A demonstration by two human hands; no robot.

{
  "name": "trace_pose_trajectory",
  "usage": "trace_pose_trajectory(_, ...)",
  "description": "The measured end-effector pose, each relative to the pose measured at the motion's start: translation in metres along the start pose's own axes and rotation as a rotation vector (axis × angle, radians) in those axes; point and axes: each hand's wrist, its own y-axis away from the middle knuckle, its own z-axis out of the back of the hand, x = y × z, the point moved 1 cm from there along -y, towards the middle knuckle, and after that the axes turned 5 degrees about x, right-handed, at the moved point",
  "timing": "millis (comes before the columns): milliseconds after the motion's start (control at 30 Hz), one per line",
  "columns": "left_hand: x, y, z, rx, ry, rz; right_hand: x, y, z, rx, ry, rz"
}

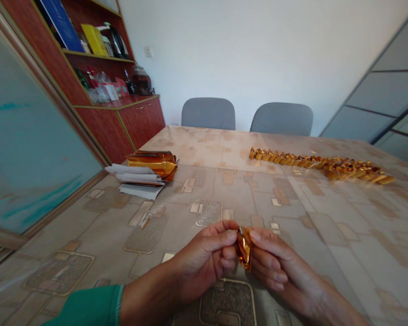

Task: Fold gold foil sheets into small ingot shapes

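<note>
Between my two hands, just above the near part of the table, is a small folded piece of shiny gold foil paper (245, 249). My left hand (207, 258) pinches its left edge with thumb and fingers. On the other side, my right hand (275, 262) grips the right edge, thumb on top and fingers curled beneath. Farther off to the left lies a stack of gold foil sheets (153, 164), with white-backed sheets (138, 181) in front of it. Rows of folded gold foil pieces (313, 163) stretch across the table's far right.
A patterned cloth covers the table (177, 217). Two grey chairs (208, 113) (282, 118) stand behind its far edge. At the left are a red-brown cabinet (141, 120) with items on its shelves and a frosted panel (34, 131).
</note>
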Motion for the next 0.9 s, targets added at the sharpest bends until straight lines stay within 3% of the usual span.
trace_pose_trajectory(233, -0.001, 0.003, 0.000, -0.002, 0.012, 0.002, 0.000, 0.000, 0.000, 0.021, 0.040, 0.000)
trace_pose_trajectory(500, 0.001, 0.003, -0.006, -0.007, -0.059, -0.055, 0.001, -0.001, -0.001, -0.096, 0.027, 0.022)
trace_pose_trajectory(700, 0.004, 0.003, -0.011, -0.087, -0.206, -0.091, -0.003, -0.002, 0.000, -0.074, 0.049, 0.004)
trace_pose_trajectory(900, 0.004, 0.002, -0.008, -0.097, -0.184, -0.066, -0.004, -0.002, 0.000, -0.060, 0.043, -0.014)
